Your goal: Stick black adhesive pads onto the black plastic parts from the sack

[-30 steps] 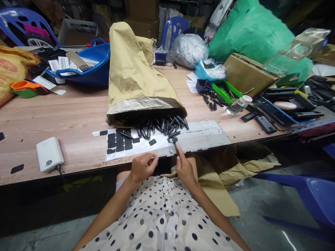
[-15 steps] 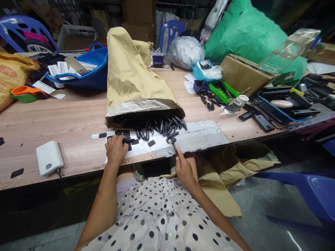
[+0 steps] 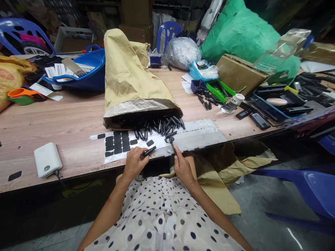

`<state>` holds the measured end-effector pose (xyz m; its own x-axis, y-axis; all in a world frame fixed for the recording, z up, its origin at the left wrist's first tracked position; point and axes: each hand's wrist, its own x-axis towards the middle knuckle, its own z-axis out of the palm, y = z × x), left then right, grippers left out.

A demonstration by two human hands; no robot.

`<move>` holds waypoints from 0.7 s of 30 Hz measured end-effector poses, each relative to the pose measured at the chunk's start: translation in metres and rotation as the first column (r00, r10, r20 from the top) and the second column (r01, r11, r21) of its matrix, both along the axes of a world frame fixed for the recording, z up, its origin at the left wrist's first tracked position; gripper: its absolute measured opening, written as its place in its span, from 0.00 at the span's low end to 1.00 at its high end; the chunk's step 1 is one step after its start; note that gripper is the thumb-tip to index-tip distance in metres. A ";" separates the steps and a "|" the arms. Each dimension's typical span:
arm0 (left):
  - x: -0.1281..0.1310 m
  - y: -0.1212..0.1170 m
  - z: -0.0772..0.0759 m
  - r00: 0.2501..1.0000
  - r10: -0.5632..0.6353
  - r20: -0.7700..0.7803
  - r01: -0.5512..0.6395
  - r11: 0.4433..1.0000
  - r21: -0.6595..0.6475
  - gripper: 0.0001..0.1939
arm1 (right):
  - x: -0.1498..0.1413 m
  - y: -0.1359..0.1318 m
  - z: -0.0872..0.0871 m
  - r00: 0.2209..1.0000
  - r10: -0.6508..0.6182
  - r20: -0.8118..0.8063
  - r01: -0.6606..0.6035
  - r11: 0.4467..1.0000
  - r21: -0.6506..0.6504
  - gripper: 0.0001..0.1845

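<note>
Near the table's front edge, my left hand [image 3: 135, 161] is closed on a black pen-shaped tube [image 3: 149, 151], which points up to the right. My right hand [image 3: 184, 168] grips the dark handle of a small hammer [image 3: 170, 140], its head resting at or just above the grey metal plate [image 3: 202, 133]. Just beyond, several black tubes [image 3: 162, 126] spill from the mouth of a brown paper sack [image 3: 138, 83]. Rows of black rounded stickers [image 3: 117, 142] lie on a white sheet to the left of my left hand.
A white power bank [image 3: 48, 159] with a cable sits on the left. Behind it stands a blue basin [image 3: 89, 75] of small boxes. Toward the right are a green tray [image 3: 220, 90], a clear bottle [image 3: 232, 103], a cardboard box [image 3: 237, 73] and black devices [image 3: 259, 120].
My left hand has moved right and toward me with the black tube, off the stickers, which now show fully. My right hand still holds the hammer in nearly the same place.
</note>
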<state>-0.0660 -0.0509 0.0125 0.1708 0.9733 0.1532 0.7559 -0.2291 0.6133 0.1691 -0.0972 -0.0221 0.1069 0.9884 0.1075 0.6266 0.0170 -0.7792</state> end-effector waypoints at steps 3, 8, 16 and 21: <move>0.015 0.014 -0.004 0.999 -0.037 0.028 0.037 0.999 0.016 0.15 | 0.000 0.001 -0.001 1.000 0.000 -0.027 0.000 1.000 0.009 0.30; 0.023 0.038 -0.010 0.999 -0.048 0.014 0.048 0.999 -0.010 0.15 | 0.001 0.003 0.004 0.997 0.006 -0.080 -0.006 1.000 -0.003 0.29; 0.026 0.039 -0.010 1.000 -0.008 0.016 0.009 0.998 -0.055 0.12 | -0.011 -0.007 0.022 0.991 0.083 -0.102 -0.081 0.996 0.024 0.28; 0.026 0.040 -0.010 0.999 -0.015 0.050 0.018 0.998 -0.068 0.09 | -0.023 -0.004 0.028 0.986 0.156 -0.052 -0.153 0.986 0.059 0.28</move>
